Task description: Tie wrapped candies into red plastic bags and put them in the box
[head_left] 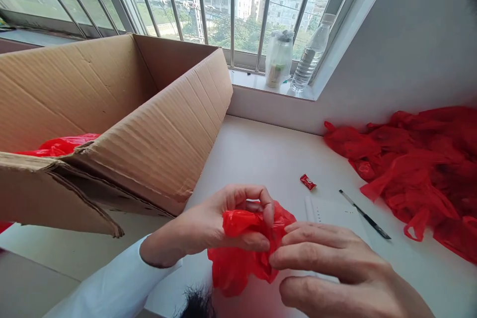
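White tabletop point(257, 144) under a barred window point(233, 15), red plastic bag point(233, 271) near six o'clock.
Left hand point(216, 218) pinches the bag between thumb and fingers; right hand point(346, 263), fingers slightly parted, meets it, grip uncertain. Gathering seems the step; the next move likely needs a steady left pinch. From the bag, cardboard box point(167, 144) at ten o'clock, red pile point(421, 159) at two.

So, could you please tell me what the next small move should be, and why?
Perhaps close the bare right hand on the near side of the crumpled, shiny red plastic bag: that hand is at the bag with its thumb spread apart, while the bare left hand pinches the bag, which would likely keep it steady.
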`<state>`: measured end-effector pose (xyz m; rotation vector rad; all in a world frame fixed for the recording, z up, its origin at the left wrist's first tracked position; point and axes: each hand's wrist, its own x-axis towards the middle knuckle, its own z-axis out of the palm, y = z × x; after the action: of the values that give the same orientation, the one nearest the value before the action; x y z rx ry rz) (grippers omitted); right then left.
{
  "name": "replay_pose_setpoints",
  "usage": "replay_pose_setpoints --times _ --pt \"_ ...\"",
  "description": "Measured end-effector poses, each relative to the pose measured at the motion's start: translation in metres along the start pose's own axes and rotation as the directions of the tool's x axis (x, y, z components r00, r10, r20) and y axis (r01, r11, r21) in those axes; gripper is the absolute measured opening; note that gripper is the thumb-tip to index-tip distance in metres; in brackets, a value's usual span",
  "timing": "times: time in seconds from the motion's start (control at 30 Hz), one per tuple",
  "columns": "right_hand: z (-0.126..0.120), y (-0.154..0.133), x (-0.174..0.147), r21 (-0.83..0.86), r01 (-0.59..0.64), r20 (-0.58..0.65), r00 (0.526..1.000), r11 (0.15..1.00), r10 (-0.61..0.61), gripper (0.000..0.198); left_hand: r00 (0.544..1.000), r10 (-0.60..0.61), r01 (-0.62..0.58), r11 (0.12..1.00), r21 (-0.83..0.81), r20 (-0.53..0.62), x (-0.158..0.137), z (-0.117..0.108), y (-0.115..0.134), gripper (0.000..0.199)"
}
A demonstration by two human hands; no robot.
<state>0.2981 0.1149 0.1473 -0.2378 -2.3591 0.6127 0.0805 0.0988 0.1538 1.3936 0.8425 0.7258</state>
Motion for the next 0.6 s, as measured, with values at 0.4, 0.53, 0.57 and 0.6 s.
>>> replay_pose_setpoints --times 0.4,0.53,0.57,0.6 --pt "0.028 0.074 0.037 0.528 -0.248 0.234 0.962 0.812 0.142 0.038 0.605 0.725 -0.11 -0.332 0.937 0.328 -0.008 0.02 -0.016 0.016" --pt "0.031 0.069 0.029 -0.067 0.059 0.058 0.997 0.996 -0.055 0.013 0.663 0.697 -0.042 -0.33 0.943 0.273 -0.013 0.009 -0.025 0.014" --pt "0.031 0.067 0.025 -0.206 0.147 0.066 0.988 0.967 -0.136 0.013 0.69 0.675 -0.041 -0.325 0.945 0.263 -0.017 0.007 -0.026 0.015" --pt "0.031 0.066 0.021 -0.306 0.214 0.084 0.977 0.928 -0.197 0.014 0.716 0.649 -0.053 -0.314 0.948 0.255 -0.022 0.007 -0.028 0.015"
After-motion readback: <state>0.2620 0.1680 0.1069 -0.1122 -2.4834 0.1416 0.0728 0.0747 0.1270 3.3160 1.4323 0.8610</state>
